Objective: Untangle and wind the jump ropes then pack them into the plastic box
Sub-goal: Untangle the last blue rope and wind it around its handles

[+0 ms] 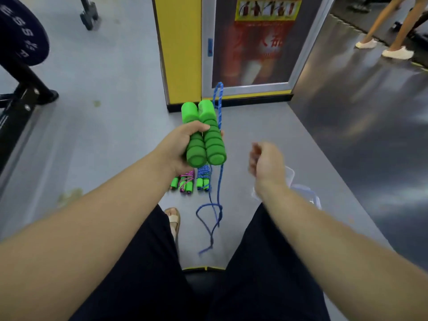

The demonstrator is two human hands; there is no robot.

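Paired green foam handles (213, 144), blue rope (220, 105) dangling loose; wound ropes (186, 181) on floor; clear plastic box (305, 191) nearby.

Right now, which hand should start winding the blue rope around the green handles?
Likely the right hand. It holds nothing and hangs beside the dangling blue rope, while the left hand grips both green foam handles together.

A gym. At 10 o'clock a dark weight plate (20, 31) with raised lettering sits on a black steel frame (23, 93). Grey rubbery floor (111, 77) runs throughout, with wound jump ropes (192, 181) lying on it. At 12 o'clock a yellow pillar (180, 49) holds a glazed fire-extinguisher cabinet (254, 42). At 2 o'clock stand another person's legs (379, 24).
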